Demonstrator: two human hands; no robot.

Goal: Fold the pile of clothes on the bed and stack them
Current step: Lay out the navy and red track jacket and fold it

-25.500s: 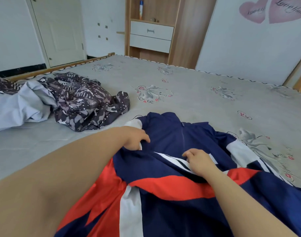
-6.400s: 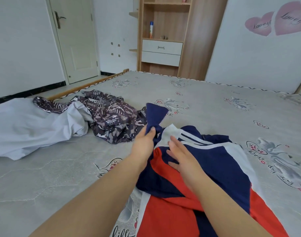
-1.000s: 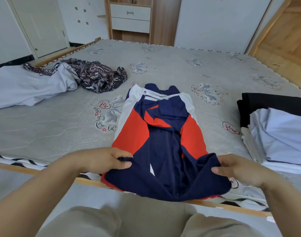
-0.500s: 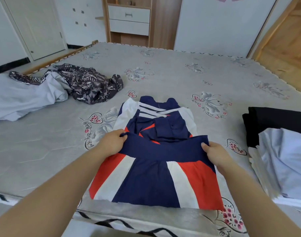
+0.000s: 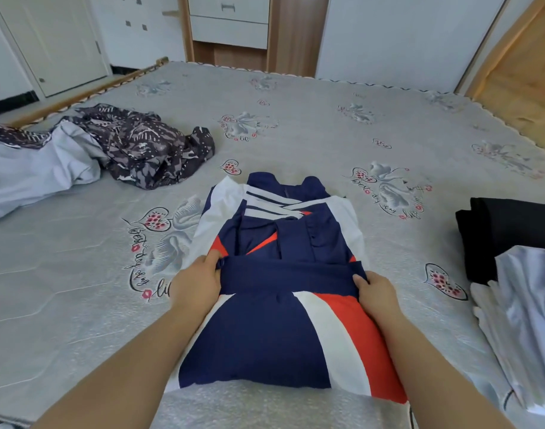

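While both hands grip the folded-up hem, the scene reads as follows.
Left hand (image 5: pixel 197 281): fingers curled over the left end of the navy hem band, thumb on top; it holds the fabric against the garment below.
Right hand (image 5: pixel 377 292): fingers curled over the right end of the same band, gripping it.
Dress (image 5: pixel 274 323): navy, red and white; lies flat on the bed in front of the person, lower half folded up over the middle, collar end pointing away, uncovered.
Bed (image 5: pixel 296 125): grey quilted mattress with printed hearts and swans; carries all the clothes.
Patterned garment (image 5: pixel 147 150): dark, crumpled, far left of the dress, well apart from it.
Pale grey garment (image 5: pixel 33 171): unfolded, touching the patterned garment on its left.
Black folded item (image 5: pixel 506 233): at the right edge.
White cloth (image 5: pixel 527 320): lies over the near part of the black folded item.
Cabinet (image 5: pixel 231 23): wooden, white drawers, beyond the bed.
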